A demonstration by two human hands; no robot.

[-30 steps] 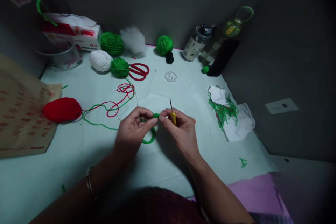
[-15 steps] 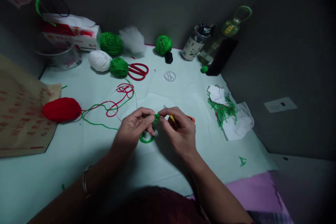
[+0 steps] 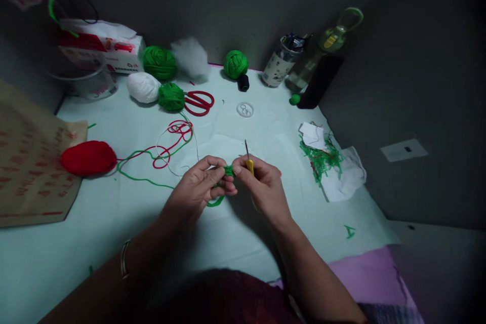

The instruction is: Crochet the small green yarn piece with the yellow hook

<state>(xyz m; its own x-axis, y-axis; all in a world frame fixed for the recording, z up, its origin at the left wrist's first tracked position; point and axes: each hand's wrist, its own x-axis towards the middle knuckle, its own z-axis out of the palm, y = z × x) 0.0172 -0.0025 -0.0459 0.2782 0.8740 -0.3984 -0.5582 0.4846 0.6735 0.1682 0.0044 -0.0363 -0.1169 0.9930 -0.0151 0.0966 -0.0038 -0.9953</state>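
A small piece of green crochet work (image 3: 229, 170) is pinched between my two hands above the middle of the table. My left hand (image 3: 200, 182) grips its left side with closed fingers. My right hand (image 3: 264, 177) pinches the right edge and also holds a crochet hook (image 3: 249, 164) with a yellow handle, its metal shaft pointing up and away. A loop of green yarn (image 3: 215, 202) hangs below my left fingers. Green yarn runs left from my left hand across the cloth. Something orange (image 3: 280, 173) shows just behind my right hand, mostly hidden.
Red-handled scissors (image 3: 199, 103) lie beside a green yarn ball (image 3: 171, 96) and a white one (image 3: 143, 87). Red yarn (image 3: 89, 158) sits at left near a paper bag (image 3: 34, 162). Green scraps (image 3: 322, 154) lie at right. A pen cup (image 3: 279, 63) and bottle (image 3: 304, 73) stand behind.
The crochet hook has turned from lying low within my right hand to pointing upward. The green piece is now stretched between both hands, and my left fingers have shifted right beneath it.
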